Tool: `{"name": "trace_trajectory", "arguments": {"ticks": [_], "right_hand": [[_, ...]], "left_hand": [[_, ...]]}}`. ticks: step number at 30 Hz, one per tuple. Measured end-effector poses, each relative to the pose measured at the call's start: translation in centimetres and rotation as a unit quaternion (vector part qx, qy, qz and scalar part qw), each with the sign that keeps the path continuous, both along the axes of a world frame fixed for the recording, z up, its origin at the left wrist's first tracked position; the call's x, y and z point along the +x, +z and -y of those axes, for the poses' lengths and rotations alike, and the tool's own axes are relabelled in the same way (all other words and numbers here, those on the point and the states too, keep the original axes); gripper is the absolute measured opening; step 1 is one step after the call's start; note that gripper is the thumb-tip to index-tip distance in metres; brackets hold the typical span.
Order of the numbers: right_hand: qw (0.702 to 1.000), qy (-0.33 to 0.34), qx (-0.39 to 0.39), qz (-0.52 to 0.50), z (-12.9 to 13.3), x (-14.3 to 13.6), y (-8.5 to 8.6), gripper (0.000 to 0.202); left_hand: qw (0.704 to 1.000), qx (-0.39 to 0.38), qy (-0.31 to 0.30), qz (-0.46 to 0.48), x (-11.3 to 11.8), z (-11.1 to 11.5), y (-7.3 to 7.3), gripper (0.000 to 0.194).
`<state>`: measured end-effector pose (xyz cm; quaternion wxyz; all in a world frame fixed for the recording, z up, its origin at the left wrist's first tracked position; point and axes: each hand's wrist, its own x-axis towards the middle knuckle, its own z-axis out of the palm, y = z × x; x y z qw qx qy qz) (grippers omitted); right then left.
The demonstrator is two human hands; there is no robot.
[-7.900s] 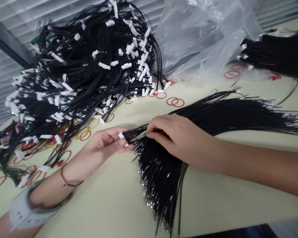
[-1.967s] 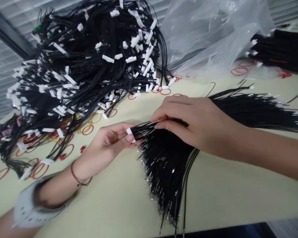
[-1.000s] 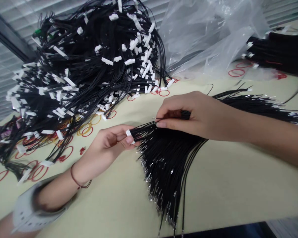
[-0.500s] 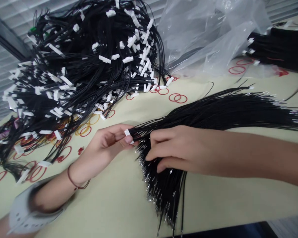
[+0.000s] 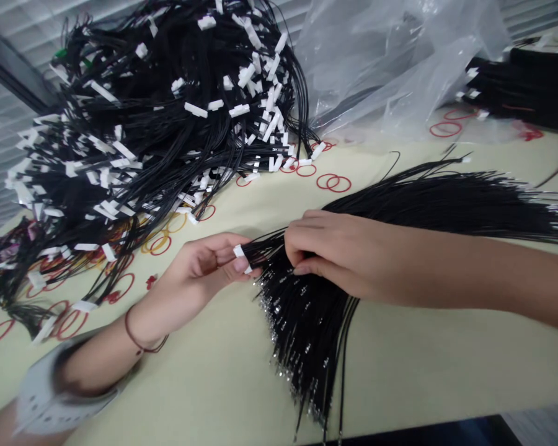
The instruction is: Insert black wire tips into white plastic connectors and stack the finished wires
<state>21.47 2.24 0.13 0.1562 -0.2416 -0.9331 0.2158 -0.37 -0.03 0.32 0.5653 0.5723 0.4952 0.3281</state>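
My left hand [image 5: 202, 272] pinches a white plastic connector [image 5: 242, 255] between thumb and fingers. Several black wires run from the connector to the right, passing under my other hand. My right hand [image 5: 335, 251] lies over a thick bundle of black wires [image 5: 316, 334], its thumb and fingertips drawn together on wires near the connector. Exactly how many wires it grips is hidden. Shiny metal terminals tip the bundle's lower left ends. A second fan of the black wires [image 5: 428, 201] stretches to the right, also metal-tipped.
A large heap of black cables with white connectors [image 5: 167, 111] fills the back left. Red rubber bands [image 5: 333, 183] lie scattered on the pale table [image 5: 190, 384]. Behind are a clear plastic bag [image 5: 390, 68] and, at far right, another dark wire bundle [image 5: 530, 87].
My right hand has moved up over the wires, and its fingers, apart before, have closed together. My left hand keeps its hold on the connector, almost unmoved.
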Motion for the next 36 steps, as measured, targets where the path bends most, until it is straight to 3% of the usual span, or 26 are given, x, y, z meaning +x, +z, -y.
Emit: {"name": "trace_trajectory", "arguments": {"ticks": [3,10,15,22,36], "right_hand": [[0.997,-0.060,-0.024,-0.038,-0.1,-0.4,-0.1,0.010],[0.979,-0.173,-0.001,-0.108,0.8,-1.5,-0.9,0.009],[0.976,-0.194,-0.027,-0.093,1.0,-1.5,-0.7,0.010],[0.969,-0.230,0.014,-0.086,0.8,-1.6,-1.2,0.013],[0.972,-0.221,0.079,-0.023,1.0,-1.3,-1.3,0.020]], "left_hand": [[1.000,-0.001,-0.004,0.013,0.0,0.1,-0.1,0.013],[0.999,-0.007,0.005,0.031,0.2,0.2,0.0,0.017],[0.998,-0.012,-0.018,0.067,0.3,0.0,0.2,0.024],[0.998,-0.021,-0.002,0.062,0.2,0.0,0.0,0.024],[0.999,-0.016,0.010,0.034,0.2,0.0,0.0,0.022]]}}
